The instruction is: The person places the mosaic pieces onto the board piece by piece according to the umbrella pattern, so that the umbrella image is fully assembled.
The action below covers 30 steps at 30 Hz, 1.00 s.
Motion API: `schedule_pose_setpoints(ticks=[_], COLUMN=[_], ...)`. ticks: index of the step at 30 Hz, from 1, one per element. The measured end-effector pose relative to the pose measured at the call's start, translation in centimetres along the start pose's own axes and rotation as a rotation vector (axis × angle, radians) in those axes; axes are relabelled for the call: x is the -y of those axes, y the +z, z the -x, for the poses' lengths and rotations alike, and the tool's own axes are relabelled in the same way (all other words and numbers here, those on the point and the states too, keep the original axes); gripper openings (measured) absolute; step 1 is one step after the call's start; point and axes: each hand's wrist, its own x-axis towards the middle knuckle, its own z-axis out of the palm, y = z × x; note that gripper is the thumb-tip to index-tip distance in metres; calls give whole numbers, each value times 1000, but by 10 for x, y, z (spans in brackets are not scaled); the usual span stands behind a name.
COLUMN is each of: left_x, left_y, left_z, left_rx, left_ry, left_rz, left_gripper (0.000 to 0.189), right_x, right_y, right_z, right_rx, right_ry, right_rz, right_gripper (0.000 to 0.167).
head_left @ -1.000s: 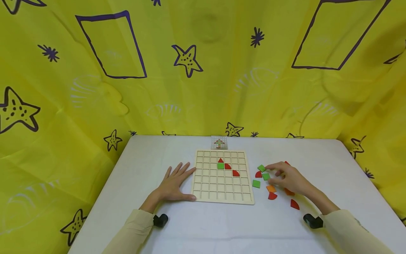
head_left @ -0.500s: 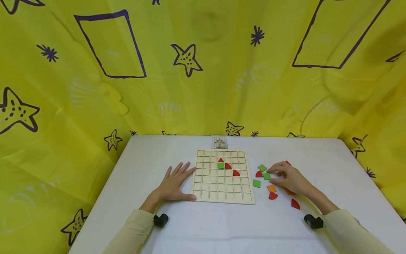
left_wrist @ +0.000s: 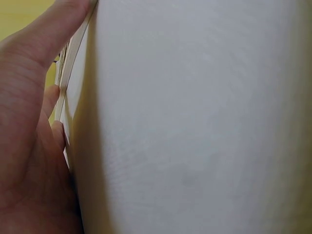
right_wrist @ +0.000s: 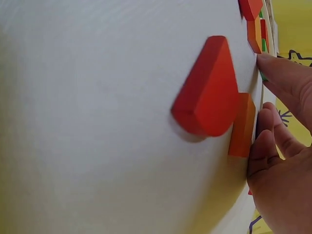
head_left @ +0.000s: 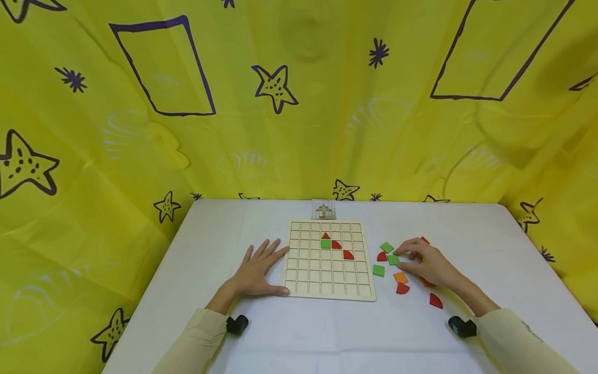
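Note:
My left hand (head_left: 259, 270) lies spread on the table, its thumb and index fingertip touching the left edge of a pale wooden grid board (head_left: 310, 275). Set in the board are a red triangle (head_left: 325, 236), a green square (head_left: 325, 244) and two red quarter-circles (head_left: 348, 255). Right of the board, my right hand (head_left: 427, 264) pinches a green square tile (head_left: 393, 260) between thumb and index finger, low at the table. In the right wrist view the thumb (right_wrist: 285, 73) hides most of that tile (right_wrist: 263, 76). Its other fingers are bent.
Loose around the right hand lie two more green squares (head_left: 379, 270), an orange square (head_left: 400, 278) and several red quarter-circles (head_left: 436, 301). A pattern card (head_left: 323, 209) lies behind the board. A yellow curtain (head_left: 299, 145) hangs at the table's back.
My right index finger has drawn back from the far green square toward the nearer one beside the thumb. The left hand and the board pieces keep their places.

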Motion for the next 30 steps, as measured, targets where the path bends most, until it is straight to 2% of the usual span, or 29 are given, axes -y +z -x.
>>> schedule_pose_setpoints(ticks=[9,13,19,27,30], left_x=[1,0,0,0,0], left_y=[1,1,0,1,1], left_z=[-1,0,0,0,0], left_rx=[6,5,5,0,-1], left_ry=[2,-1,1,3,3], left_rz=[-4,-7,-13,-15,-16], left_gripper=[109,109,109,109,109], right_x=[9,13,25,43,49], right_y=[-10,-11,-9,-3,2], right_z=[-3,-7,-15,-28,-34], right_rx=[33,15,-19,-17,-13], right_ry=[-15,-25,-75,-138,-133], right_rz=[23,3,-10,-43,-56], right_gripper=[30,30,29,27,26])
